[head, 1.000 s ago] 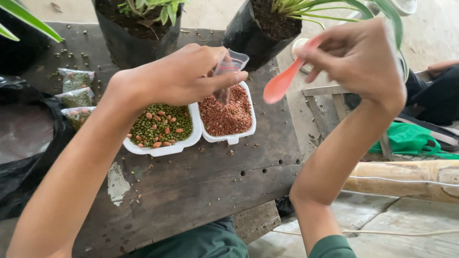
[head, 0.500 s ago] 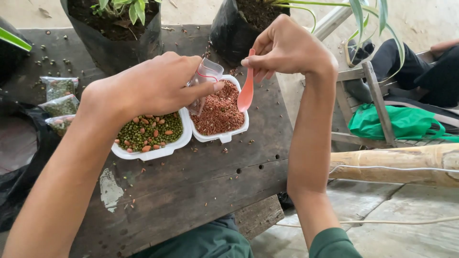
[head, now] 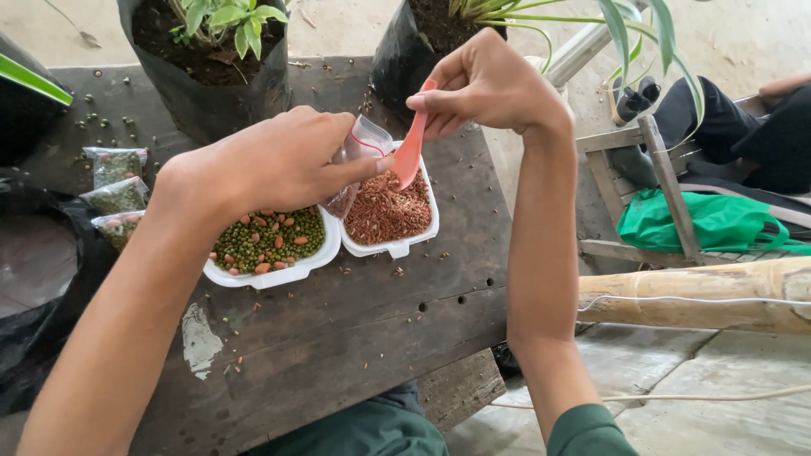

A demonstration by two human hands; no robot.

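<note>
Left hand [head: 279,165] pinches small clear zip bag [head: 359,156] open above white tray of reddish-brown grain [head: 390,211]. Right hand [head: 490,84] grips orange plastic spoon [head: 410,152] by handle, bowl down at bag mouth. Second white tray [head: 269,241], green beans mixed with pale seeds, sits just left, touching first. Both on dark wooden bench [head: 338,329]. Filled packets [head: 117,190] lie near left edge, black potted plants [head: 211,59] behind.

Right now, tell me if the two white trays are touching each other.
Touching. The head view shows the tray of green beans and the tray of reddish grain pressed rim to rim, with no gap between them.
</note>
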